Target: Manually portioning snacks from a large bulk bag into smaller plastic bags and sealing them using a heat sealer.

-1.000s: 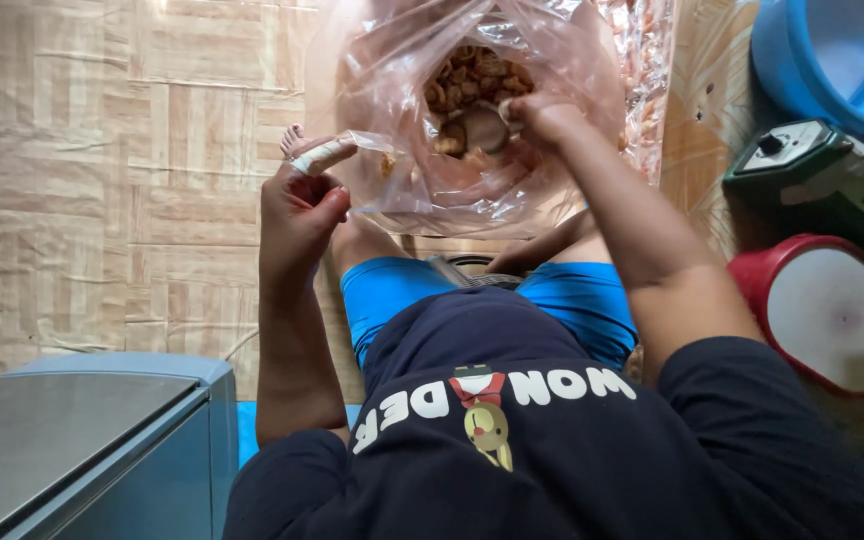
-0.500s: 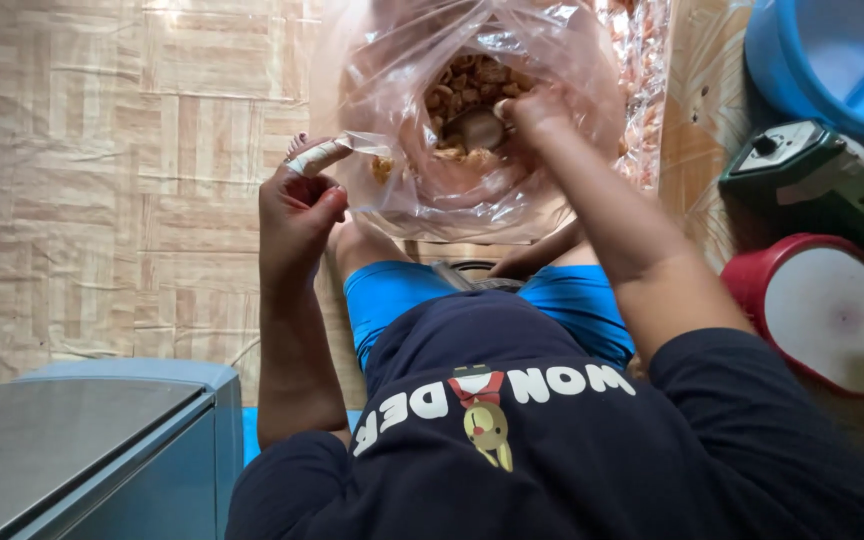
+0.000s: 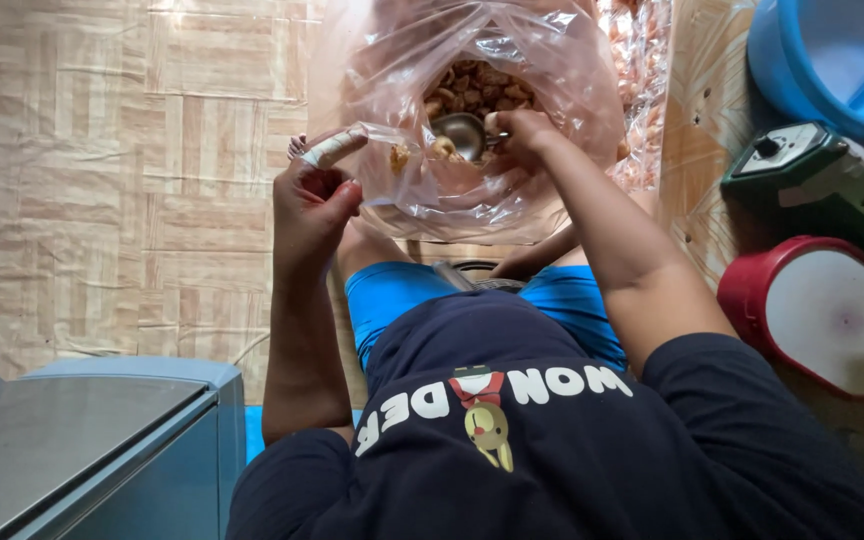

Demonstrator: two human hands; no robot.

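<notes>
A large clear plastic bag (image 3: 552, 70) of brown snack pieces (image 3: 480, 85) stands open on the floor in front of me. My right hand (image 3: 518, 130) is inside its mouth, closed on the handle of a metal scoop (image 3: 458, 133) that carries a few pieces. My left hand (image 3: 314, 195), with a bandaged forefinger, pinches the rim of a small clear plastic bag (image 3: 397, 165) beside the scoop; some pieces lie inside it.
A blue tub (image 3: 842, 55) is at the top right, with a green device (image 3: 832, 185) and a red-rimmed round scale (image 3: 827, 310) below it. A grey metal box (image 3: 82, 450) sits at the lower left. Wood-pattern vinyl (image 3: 102, 180) covers the floor.
My right hand has lifted the scoop out of the snack pile and drawn it toward the small bag. My left hand rose slightly with the small bag.
</notes>
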